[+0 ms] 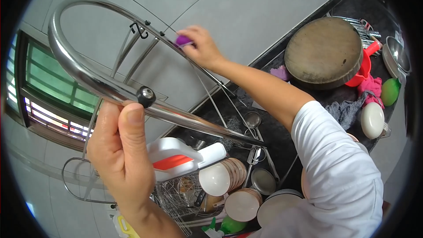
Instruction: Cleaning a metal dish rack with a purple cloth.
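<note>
A shiny tubular metal rack frame [185, 120] stands tilted across the view, with a curved end at the upper left. My left hand [122, 148] grips its near tube just below a black round fitting [146, 96]. My right hand [201, 48] holds a purple cloth or sponge [183, 40] against the thin far rail; its exact kind is unclear. Black hooks [138, 30] hang on the frame to the left of that hand. Behind my left hand lies a white plastic bottle [178, 153] with a red label.
On the dark countertop [281, 119] are stacked bowls [214, 179], ladles [252, 119], a wire basket [175, 195], a thick round wooden chopping board [324, 51], a red plastic scoop [363, 67], a grey cloth [345, 112] and a green spray bottle [231, 224]. A window [59, 76] is at the left.
</note>
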Tool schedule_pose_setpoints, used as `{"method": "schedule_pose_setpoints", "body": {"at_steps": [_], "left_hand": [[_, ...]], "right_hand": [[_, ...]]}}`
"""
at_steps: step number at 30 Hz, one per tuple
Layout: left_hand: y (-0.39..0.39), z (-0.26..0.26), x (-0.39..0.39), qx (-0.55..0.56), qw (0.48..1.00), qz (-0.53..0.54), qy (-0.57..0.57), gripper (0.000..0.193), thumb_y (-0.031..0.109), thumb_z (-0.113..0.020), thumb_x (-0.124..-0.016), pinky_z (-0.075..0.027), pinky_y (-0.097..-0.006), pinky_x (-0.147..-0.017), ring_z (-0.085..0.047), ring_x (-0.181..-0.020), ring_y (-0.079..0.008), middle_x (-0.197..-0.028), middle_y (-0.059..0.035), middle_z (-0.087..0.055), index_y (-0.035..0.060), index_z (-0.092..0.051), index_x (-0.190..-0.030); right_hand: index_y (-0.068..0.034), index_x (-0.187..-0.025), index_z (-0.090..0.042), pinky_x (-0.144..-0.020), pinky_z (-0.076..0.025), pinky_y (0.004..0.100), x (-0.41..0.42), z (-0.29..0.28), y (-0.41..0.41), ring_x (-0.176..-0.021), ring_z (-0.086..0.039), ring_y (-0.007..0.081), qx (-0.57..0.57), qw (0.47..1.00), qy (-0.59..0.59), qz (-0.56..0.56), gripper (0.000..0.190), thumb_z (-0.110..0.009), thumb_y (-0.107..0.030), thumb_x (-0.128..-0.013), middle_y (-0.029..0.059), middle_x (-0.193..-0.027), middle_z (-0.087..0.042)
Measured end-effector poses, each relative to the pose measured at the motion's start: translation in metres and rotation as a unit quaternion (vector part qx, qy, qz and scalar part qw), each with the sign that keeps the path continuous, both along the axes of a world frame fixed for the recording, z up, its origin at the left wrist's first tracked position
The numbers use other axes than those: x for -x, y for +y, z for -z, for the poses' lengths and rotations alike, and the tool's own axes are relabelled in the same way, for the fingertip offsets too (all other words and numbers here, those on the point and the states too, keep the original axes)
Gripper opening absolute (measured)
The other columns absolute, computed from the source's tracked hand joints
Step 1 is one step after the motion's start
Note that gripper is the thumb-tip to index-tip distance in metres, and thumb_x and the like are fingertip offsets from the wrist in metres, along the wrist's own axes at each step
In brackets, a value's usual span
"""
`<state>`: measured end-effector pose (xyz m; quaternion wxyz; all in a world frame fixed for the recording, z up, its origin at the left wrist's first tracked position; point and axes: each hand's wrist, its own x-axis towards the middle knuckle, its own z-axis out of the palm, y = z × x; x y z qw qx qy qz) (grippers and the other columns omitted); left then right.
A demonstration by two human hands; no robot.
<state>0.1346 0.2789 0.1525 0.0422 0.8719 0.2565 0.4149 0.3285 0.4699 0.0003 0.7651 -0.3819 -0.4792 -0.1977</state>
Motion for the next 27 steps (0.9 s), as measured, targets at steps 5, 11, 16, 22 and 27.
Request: {"method": "schedule_pose_setpoints", "body": {"at_steps": [5,11,16,22,27], "left_hand": [[-0.003,-0.001,-0.007,0.012,1.0,0.008,-0.007,0.025,0.019,-0.052,-0.092,-0.026,-0.0212,-0.051,-0.032,-0.058,-0.0058,-0.061,0.0026,-0.039,0.0004,-0.051,-0.075],[0.001,-0.003,-0.004,-0.007,1.0,-0.015,0.013,0.025,0.02,-0.055,-0.09,-0.027,-0.0218,-0.05,-0.033,-0.056,-0.0067,-0.059,0.0008,-0.04,0.0009,-0.052,-0.074],[0.004,-0.003,0.001,-0.04,0.998,-0.032,0.023,0.028,0.025,-0.056,-0.089,-0.027,-0.0232,-0.047,-0.032,-0.052,-0.0082,-0.055,-0.0004,-0.038,0.002,-0.053,-0.072],[0.003,-0.003,-0.004,-0.043,0.998,-0.025,0.023,0.027,0.024,-0.056,-0.088,-0.027,-0.0231,-0.047,-0.031,-0.051,-0.0079,-0.054,-0.0001,-0.038,0.0018,-0.054,-0.073],[0.003,-0.003,-0.002,-0.042,0.999,-0.023,0.016,0.026,0.023,-0.057,-0.088,-0.028,-0.0231,-0.046,-0.032,-0.05,-0.0081,-0.054,-0.0007,-0.039,0.0019,-0.055,-0.072]], "right_hand": [[-0.009,-0.094,-0.063,-0.083,-0.041,0.0373,-0.01,-0.048,-0.014,-0.1,-0.049,0.0265,0.135,0.897,-0.419,0.042,0.026,-0.056,-0.013,-0.069,0.0086,-0.096,-0.058],[-0.004,-0.087,-0.058,-0.071,-0.047,0.035,-0.046,-0.041,-0.017,-0.084,-0.058,0.0203,0.29,0.863,-0.261,-0.322,0.024,-0.066,-0.013,-0.067,0.0088,-0.085,-0.059],[-0.003,-0.116,-0.046,-0.077,-0.048,0.0336,-0.033,0.034,-0.023,-0.088,-0.059,0.0214,0.415,0.872,0.245,-0.088,0.056,-0.07,-0.017,-0.068,0.0128,-0.096,-0.059],[0.003,-0.1,-0.055,-0.07,-0.048,0.0253,-0.015,0.024,0.017,-0.078,-0.058,0.0141,0.15,0.891,0.321,-0.284,0.025,-0.062,-0.003,-0.077,0.0089,-0.089,-0.06],[-0.003,-0.106,-0.06,-0.073,-0.047,0.0284,-0.024,0.009,0.019,-0.086,-0.058,0.0177,0.28,0.811,0.23,-0.46,0.03,-0.062,-0.017,-0.079,0.0117,-0.098,-0.061]]}}
